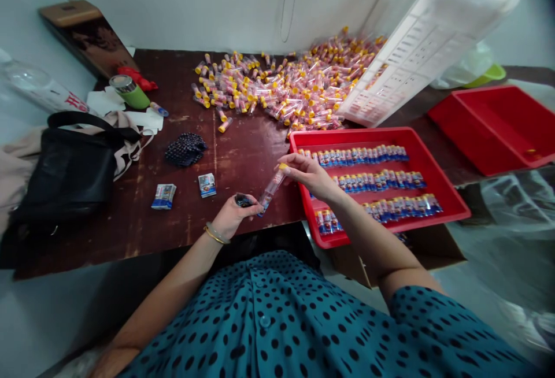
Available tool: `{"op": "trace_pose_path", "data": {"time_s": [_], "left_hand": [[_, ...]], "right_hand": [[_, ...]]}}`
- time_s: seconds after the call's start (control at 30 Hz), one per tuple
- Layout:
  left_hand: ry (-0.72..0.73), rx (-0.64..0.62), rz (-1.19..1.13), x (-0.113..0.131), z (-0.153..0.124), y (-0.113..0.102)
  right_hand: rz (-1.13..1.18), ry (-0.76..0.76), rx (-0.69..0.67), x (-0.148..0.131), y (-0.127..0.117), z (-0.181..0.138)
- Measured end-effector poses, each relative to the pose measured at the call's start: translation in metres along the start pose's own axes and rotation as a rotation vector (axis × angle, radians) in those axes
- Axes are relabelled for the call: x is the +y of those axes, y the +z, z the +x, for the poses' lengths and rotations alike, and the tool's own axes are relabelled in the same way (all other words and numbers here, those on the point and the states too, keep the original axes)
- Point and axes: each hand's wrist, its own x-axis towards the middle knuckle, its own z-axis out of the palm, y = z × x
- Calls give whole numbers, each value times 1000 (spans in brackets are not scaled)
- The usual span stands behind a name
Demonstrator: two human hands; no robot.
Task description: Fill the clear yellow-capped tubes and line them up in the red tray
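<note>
My right hand (310, 177) pinches the yellow-capped end of a clear plastic tube (272, 188), held slanted above the table's front edge. My left hand (234, 213) is closed on a small dark blue label (243, 199) at the tube's lower end. A big heap of yellow-capped tubes (286, 86) lies at the back of the brown table (130, 216). To the right, a red tray (451, 199) holds three rows of blue-labelled tubes (381, 180).
Two small label packs (163, 196) (207, 185) and a dark cloth (186, 149) lie on the table. A black bag (69, 170), a green cup (130, 92) and a bottle sit left. A tipped white crate (425, 37) and a second red tray (494, 126) stand right.
</note>
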Motion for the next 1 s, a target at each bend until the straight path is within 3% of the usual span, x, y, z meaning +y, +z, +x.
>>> {"op": "trace_pose_path", "data": {"time_s": [0.17,0.37,0.53,0.67,1.0], "left_hand": [[32,4,13,2,-2,4],[-29,25,-44,-5,-8,22],[-159,-24,-211,-5,-12,36],[-154,-80,-287,0,-13,44],[-118,-69,-235,5,-13,55]], "right_hand": [[-136,-46,-25,7,9,-5],[-366,-122,201,29,17,-24],[-163,-22,215,52,36,-53],[-159,-63,283,55,49,-72],[-207,-143,309,49,42,-79]]}}
